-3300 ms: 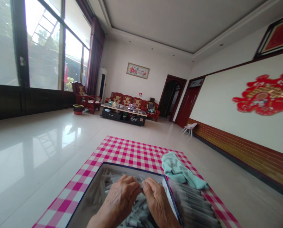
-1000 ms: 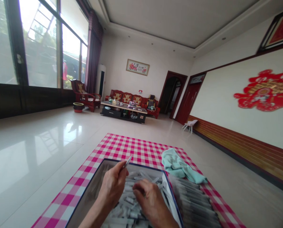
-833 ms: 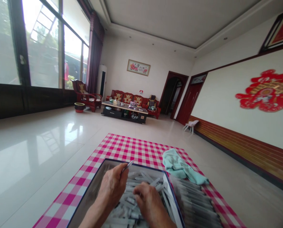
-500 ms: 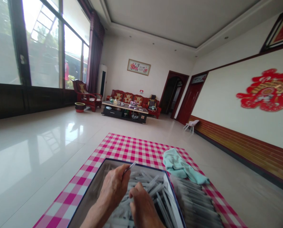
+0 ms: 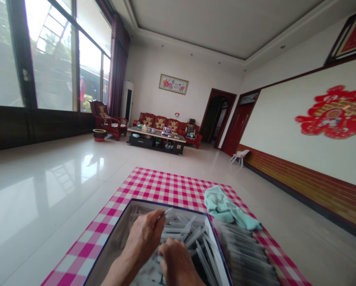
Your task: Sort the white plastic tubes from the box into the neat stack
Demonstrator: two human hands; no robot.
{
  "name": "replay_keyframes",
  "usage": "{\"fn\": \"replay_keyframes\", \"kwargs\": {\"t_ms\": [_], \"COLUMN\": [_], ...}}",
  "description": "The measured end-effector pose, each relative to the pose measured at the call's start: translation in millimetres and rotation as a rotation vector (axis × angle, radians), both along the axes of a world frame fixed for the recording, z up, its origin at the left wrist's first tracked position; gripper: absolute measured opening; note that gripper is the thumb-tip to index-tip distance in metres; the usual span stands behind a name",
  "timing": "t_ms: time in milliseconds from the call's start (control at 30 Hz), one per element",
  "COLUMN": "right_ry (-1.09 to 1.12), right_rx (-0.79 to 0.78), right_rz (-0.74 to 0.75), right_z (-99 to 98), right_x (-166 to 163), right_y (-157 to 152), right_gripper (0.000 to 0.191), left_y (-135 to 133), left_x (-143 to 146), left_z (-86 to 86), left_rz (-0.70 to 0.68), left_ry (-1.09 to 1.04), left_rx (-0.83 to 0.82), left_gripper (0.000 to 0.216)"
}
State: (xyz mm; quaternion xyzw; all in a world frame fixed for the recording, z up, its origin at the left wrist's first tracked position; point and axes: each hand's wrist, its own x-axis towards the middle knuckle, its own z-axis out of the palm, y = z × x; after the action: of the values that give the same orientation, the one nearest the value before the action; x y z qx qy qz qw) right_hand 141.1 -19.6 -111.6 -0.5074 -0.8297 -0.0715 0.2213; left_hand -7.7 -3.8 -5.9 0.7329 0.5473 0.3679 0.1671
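My left hand (image 5: 144, 234) is closed on a slim, pen-like stick (image 5: 165, 213) with a clear tip that points up and to the right. Below and to the right of it, my right hand (image 5: 178, 258) has its fingers curled down over the contents of a shallow box (image 5: 218, 242) with white walls and a dark blue rim. What those fingers grip, if anything, is hidden. Many translucent plastic tubes (image 5: 206, 258) lie loose and crisscrossed in the box, and my hands and forearms cover part of them.
Right of the box lies a row of blurred, dark-ended clear tubes (image 5: 249, 254). A crumpled mint-green cloth (image 5: 225, 206) sits behind it. Everything rests on a pink-and-white checked tablecloth (image 5: 166, 182). Farther off are a low coffee table (image 5: 155, 139), red wooden seats and a small chair (image 5: 240, 157).
My right hand has moved slightly down and to the left in the box. My left hand, with the stick, has shifted a little downward.
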Motion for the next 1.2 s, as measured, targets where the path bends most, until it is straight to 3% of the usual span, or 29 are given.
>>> {"fn": "replay_keyframes", "kwargs": {"t_ms": [167,400,533,633,967,1200], "right_ry": [0.196,0.853,1.402,1.688,1.873,1.801], "right_rx": [-0.061,-0.286,-0.438,-0.513,-0.512,-0.554], "right_rz": [0.064,-0.013,-0.010,0.013,0.042,0.108], "right_z": [24.3,88.4,95.8,92.0,89.9,91.5], "right_x": [3,18,21,18,12,9], "right_y": [0,6,8,9,10,7], "right_gripper": [0.038,0.018,0.026,0.031,0.032,0.029], "left_y": [1,1,0,-3,-5,-8], "left_x": [0,0,3,7,8,11], "left_z": [-2.7,-5.8,-6.5,-4.9,-3.0,-3.0], "left_rz": [-0.009,-0.034,-0.124,-0.169,-0.234,-0.232], "left_ry": [-0.003,-0.009,-0.047,-0.071,-0.112,-0.082], "left_rx": [0.003,0.043,0.120,0.133,0.110,0.110], "left_gripper": [0.034,0.035,0.030,0.027,0.027,0.025]}}
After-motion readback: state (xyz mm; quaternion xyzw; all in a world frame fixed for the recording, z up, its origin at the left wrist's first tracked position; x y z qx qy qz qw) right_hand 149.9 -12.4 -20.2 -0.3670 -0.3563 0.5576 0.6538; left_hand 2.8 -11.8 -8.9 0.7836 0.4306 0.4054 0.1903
